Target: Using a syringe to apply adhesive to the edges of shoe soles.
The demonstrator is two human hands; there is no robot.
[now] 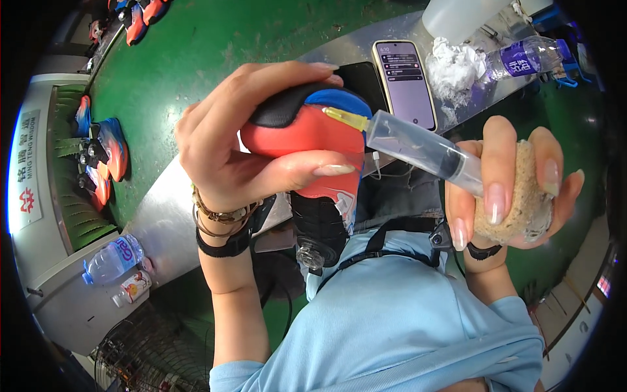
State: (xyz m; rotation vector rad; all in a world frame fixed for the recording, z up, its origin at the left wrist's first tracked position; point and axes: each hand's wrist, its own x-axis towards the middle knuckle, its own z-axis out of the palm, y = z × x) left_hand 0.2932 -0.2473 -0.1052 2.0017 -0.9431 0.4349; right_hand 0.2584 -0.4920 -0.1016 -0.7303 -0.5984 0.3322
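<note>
My left hand (225, 140) wraps round a red, blue and black shoe (297, 134), fingers over its black end and thumb across the red side. In my right hand (499, 173) is a clear plastic syringe (418, 149) with a dark plunger seal inside. Its yellow tip (346, 118) points left and meets the shoe near the edge between the blue and red parts; white matter shows at the tip's end. A tan, rough, sponge-like lump (503, 228) sits in the same right hand, at the syringe's back end. The plunger's rear is hidden by fingers and lump.
Beyond the shoe, a metal table (346, 49) bears a lit phone (408, 98), crumpled white paper (454, 65) and a purple-labelled bottle (526, 57). Two bottles, one large (112, 261) and one small (132, 287), lie at left. Similar shoes (112, 147) hang far left; a wire-caged fan (153, 349) stands lower left.
</note>
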